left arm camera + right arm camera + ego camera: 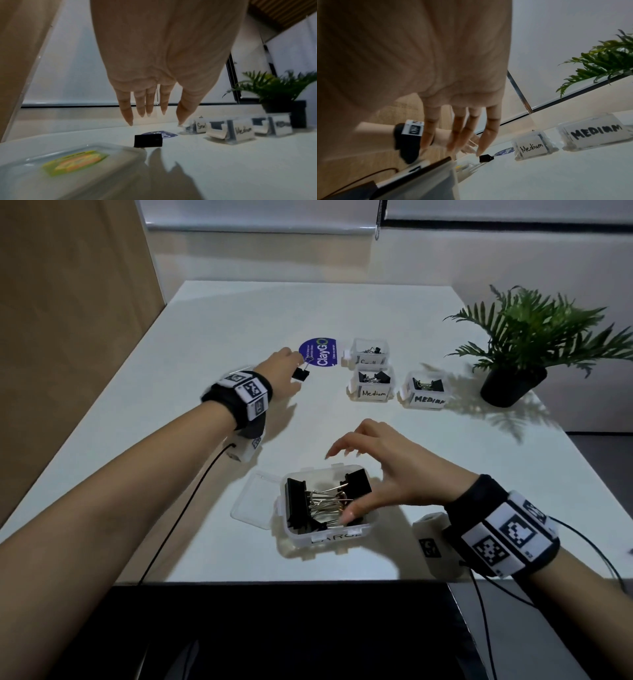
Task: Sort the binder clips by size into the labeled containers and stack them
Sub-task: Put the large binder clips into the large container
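A small black binder clip (301, 374) lies on the white table (239, 320) beside a blue ClayGo sticker (320, 352). My left hand (297, 365) hovers just over it with straight fingers (127, 115), not gripping the clip (148, 140). Near the front edge stands the clear LARGE container (329, 534), lid open, with several big black clips (298, 503) inside. My right hand (342, 484) is spread above it, thumb down among the clip handles, holding nothing. Farther back are the Small box (369, 352), the Medium box (373, 385) and a second MEDIUM box (426, 390).
A potted fern (534, 337) stands at the table's right, behind the MEDIUM box. A wooden panel (68, 337) walls the left side. In the left wrist view a clear plastic lid (75, 162) with a yellow-green sticker lies close below my left wrist.
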Tool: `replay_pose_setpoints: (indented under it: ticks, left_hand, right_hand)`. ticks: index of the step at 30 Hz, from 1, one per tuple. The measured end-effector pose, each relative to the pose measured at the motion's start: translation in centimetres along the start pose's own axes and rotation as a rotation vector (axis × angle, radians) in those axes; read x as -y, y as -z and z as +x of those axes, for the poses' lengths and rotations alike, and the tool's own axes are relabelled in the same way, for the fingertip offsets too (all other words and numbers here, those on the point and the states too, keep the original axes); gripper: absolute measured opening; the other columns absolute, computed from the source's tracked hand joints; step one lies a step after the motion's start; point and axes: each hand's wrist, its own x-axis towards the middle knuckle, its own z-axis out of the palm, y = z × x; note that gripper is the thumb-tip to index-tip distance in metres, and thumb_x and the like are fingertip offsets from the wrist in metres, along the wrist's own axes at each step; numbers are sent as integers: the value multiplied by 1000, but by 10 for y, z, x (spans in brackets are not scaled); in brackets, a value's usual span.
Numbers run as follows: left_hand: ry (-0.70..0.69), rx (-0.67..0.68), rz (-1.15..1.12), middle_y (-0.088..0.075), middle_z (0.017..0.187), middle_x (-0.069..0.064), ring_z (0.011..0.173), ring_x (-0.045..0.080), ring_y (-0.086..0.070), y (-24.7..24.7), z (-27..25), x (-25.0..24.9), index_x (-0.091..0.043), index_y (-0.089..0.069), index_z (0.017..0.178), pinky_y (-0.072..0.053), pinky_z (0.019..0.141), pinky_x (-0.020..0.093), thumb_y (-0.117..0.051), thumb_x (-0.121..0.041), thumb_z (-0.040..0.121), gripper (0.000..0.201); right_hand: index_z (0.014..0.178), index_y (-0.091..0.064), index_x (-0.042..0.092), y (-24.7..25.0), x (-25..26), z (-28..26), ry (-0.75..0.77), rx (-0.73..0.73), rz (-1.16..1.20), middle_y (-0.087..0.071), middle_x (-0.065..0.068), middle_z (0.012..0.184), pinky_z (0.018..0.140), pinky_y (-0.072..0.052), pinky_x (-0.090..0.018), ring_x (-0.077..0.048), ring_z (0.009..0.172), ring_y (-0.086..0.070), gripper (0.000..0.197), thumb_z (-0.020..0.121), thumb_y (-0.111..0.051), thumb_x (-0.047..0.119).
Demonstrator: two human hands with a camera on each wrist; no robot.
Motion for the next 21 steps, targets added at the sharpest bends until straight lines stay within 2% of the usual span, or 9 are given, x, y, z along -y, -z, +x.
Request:
replay_pose_setpoints:
  ticks: [3, 5, 8, 10, 12, 13, 15, 18, 21]
  left_hand:
    - [21, 76, 88, -38, 140, 19, 124, 36, -45, 0, 18, -6, -7, -34, 143, -42, 98, 45, -56, -15, 90, 58]
    - [40, 155, 136, -42, 137, 22, 121, 38, -48, -1, 26, -8, -5, -33, 142, -42, 95, 45, -58, -19, 91, 58]
    - [58, 233, 191, -49, 127, 23, 111, 38, -53, -7, 32, -10, 0, -45, 126, -43, 88, 41, -60, -29, 92, 47]
    - [31, 230, 230, -53, 119, 20, 104, 36, -56, -10, 33, -14, -6, -54, 111, -43, 85, 38, -62, -29, 90, 32]
    - [8, 214, 247, -55, 110, 15, 108, 34, -55, -10, 33, -18, -14, -55, 102, -38, 88, 36, -61, -20, 90, 15]
    - [6, 200, 251, -55, 110, 14, 112, 34, -53, -11, 34, -18, -13, -56, 103, -34, 91, 35, -60, -16, 90, 13]
    - [13, 163, 240, -55, 119, 12, 115, 33, -50, -11, 33, -16, -11, -61, 114, -34, 94, 34, -61, -14, 89, 25]
    - [-14, 116, 159, -59, 123, 11, 108, 31, -56, -10, 29, -11, -10, -64, 110, -39, 78, 29, -66, -16, 85, 27]
    - [3, 142, 70, -65, 115, 10, 87, 23, -55, -10, 23, -8, -8, -67, 99, -40, 70, 27, -69, -14, 79, 21]
  right_hand:
    - [139, -43, 35, -3, -1, 1, 60, 69, -65, -45, 9, 127, 102, -37, -25, -9, 121, -39, 103, 48, -83, 62]
    - [139, -46, 29, -4, -3, 2, 53, 79, -104, -50, 10, 127, 101, -41, -29, -8, 118, -44, 103, 49, -83, 64]
    - [135, -51, 31, 0, -5, 1, 8, 86, -161, -53, 15, 123, 90, -45, -24, -6, 113, -52, 99, 48, -80, 67]
    - [134, -52, 32, 2, -7, -1, -8, 77, -167, -53, 17, 121, 86, -46, -25, -6, 111, -54, 97, 48, -80, 68]
    - [133, -53, 32, 4, -8, -1, -18, 70, -178, -53, 15, 121, 86, -48, -28, -8, 109, -56, 97, 48, -80, 69]
    - [134, -52, 31, 4, -9, -1, -22, 73, -202, -52, 14, 121, 86, -48, -30, -9, 108, -57, 97, 48, -80, 69]
    - [137, -49, 29, 6, -8, -1, -27, 82, -270, -51, 12, 124, 87, -47, -31, -11, 107, -57, 99, 50, -80, 68]
    - [139, -46, 28, 7, -7, -1, -44, 85, -337, -50, 9, 124, 87, -45, -32, -13, 104, -56, 99, 53, -80, 64]
    - [136, -47, 28, 9, -10, -1, -76, 74, -376, -50, 8, 122, 87, -44, -33, -15, 102, -56, 95, 54, -79, 63]
